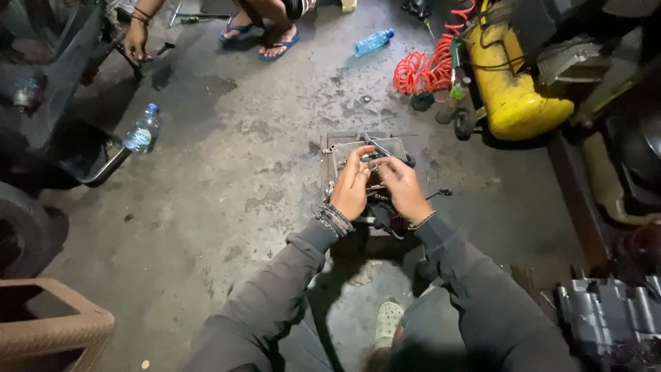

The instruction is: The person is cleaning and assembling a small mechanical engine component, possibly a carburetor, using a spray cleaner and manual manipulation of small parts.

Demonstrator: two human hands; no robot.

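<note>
Stained concrete floor [227,158], workshop; left hand [352,187] & right hand [403,187] both pinched on a small metal part [369,164] over a metal tray [396,146] w/ loose hardware; yellow compressor [513,89] at right; water bottle [142,129] at left.

I am over a bare concrete floor [227,158], grey, mottled with dark oily stains and damp patches. To my right stands a yellow compressor tank [513,89] with a coiled red air hose [427,69] beside it. One plastic water bottle [142,129] stands upright to my left; a second bottle [372,42] lies on its side farther off. A dark tyre [24,231] and black vehicle bodywork [62,83] occupy the left edge. A brown woven basket [48,331] sits at lower left. Lighting is dim and even; no walls or windows are visible.
</note>
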